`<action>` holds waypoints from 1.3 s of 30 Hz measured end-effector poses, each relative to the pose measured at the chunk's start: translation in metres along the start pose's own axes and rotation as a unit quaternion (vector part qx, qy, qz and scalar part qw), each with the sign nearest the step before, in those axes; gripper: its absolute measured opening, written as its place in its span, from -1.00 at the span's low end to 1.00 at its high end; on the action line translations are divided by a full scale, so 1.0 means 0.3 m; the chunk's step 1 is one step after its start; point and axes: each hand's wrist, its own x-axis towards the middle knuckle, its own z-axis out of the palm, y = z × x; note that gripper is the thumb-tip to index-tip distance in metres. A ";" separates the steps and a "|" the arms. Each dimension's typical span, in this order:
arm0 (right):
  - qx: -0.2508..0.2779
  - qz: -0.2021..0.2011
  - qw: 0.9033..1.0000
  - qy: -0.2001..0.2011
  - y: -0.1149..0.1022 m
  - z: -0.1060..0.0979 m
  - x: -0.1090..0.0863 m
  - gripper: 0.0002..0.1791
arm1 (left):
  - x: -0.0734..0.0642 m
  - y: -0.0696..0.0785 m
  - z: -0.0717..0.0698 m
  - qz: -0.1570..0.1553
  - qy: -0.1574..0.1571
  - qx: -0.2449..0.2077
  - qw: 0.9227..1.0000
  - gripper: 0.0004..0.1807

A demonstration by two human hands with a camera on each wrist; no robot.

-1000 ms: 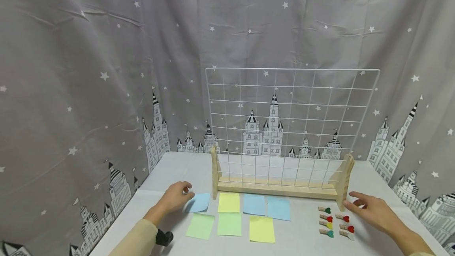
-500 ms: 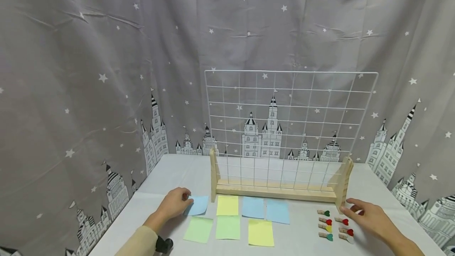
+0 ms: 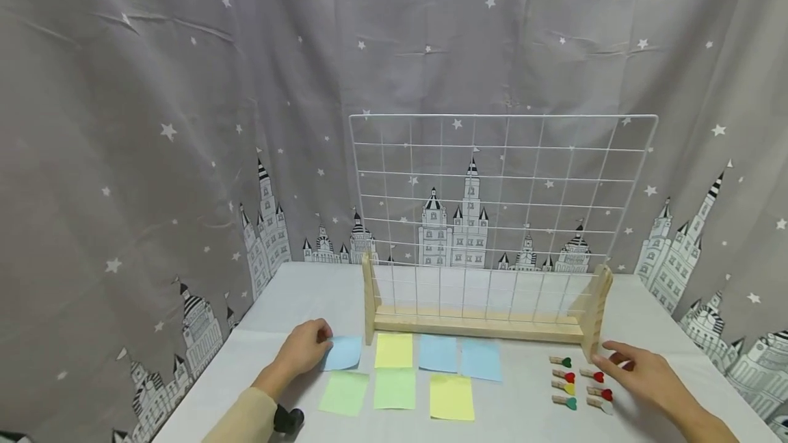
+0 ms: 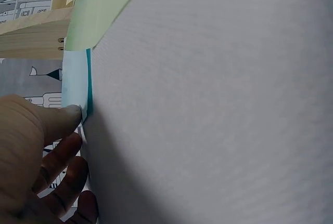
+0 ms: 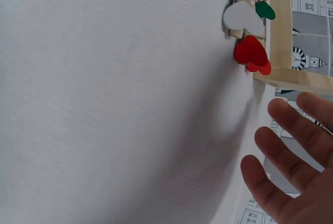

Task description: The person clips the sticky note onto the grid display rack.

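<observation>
I see a white table (image 3: 517, 398) before a grey starry curtain (image 3: 394, 74); the left hand (image 3: 303, 347) touches a blue note (image 3: 344, 354), whether pinching I can't tell; the right hand (image 3: 643, 376) is spread.

Left hand (image 3: 303, 347) was at the left edge of the leftmost blue note (image 3: 343, 354); exact grip unclear. Back row continued yellow note (image 3: 394, 351), then two more blue ones. Front row: two green notes (image 3: 395, 388), one yellow. Right hand (image 3: 646, 376) sat just beside the right foot of the wooden stand (image 3: 480, 326), near seven heart-topped clips (image 3: 568, 377) in two columns. Stand held a white wire grid upright, gray castle-print curtain (image 3: 394, 74) behind.
</observation>
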 end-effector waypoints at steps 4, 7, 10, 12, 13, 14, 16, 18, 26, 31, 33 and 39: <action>0.008 -0.011 1.000 0.008 -0.002 0.005 0.006 -0.26 | 0.003 -0.007 -0.006 -0.001 0.011 0.005 1.000 -0.93; 0.010 -0.014 1.000 0.014 -0.002 0.014 0.009 -0.28 | -0.001 -0.015 -0.009 -0.003 0.015 0.000 1.000 -0.91; 0.011 -0.020 1.000 0.021 0.001 0.023 0.007 -0.33 | -0.009 -0.023 -0.012 -0.007 0.016 -0.007 1.000 -0.90; 0.011 -0.022 0.999 0.023 0.002 0.027 0.005 -0.36 | -0.015 -0.026 -0.015 -0.012 0.015 -0.011 1.000 -0.90; 0.011 -0.022 0.999 0.024 0.002 0.028 0.004 -0.38 | -0.017 -0.027 -0.017 -0.018 0.014 -0.014 1.000 -0.91; 0.011 -0.024 0.999 0.025 0.003 0.029 0.003 -0.39 | -0.018 -0.026 -0.020 -0.018 0.014 -0.017 1.000 -0.92; 0.011 -0.020 0.999 0.025 0.004 0.033 0.002 -0.40 | -0.017 -0.023 -0.027 -0.018 0.014 -0.022 1.000 -0.93; 0.012 -0.020 0.999 0.026 0.005 0.035 0.000 -0.41 | -0.013 -0.016 -0.038 -0.015 0.015 -0.026 0.999 -0.94; 0.015 -0.016 0.999 0.033 0.017 0.042 -0.002 -0.45 | 0.017 0.019 -0.086 -0.018 0.016 -0.043 0.999 -0.96; 0.020 -0.006 0.999 0.026 0.027 0.040 0.000 -0.45 | 0.033 0.044 -0.120 -0.018 0.021 -0.061 0.998 -0.92; 0.023 0.001 1.000 0.021 0.030 0.042 -0.002 -0.45 | 0.039 0.049 -0.128 -0.017 0.024 -0.067 0.997 -0.95; 0.024 0.005 1.000 0.019 0.033 0.053 -0.008 -0.47 | 0.047 0.067 -0.149 -0.019 0.031 -0.083 0.996 -0.97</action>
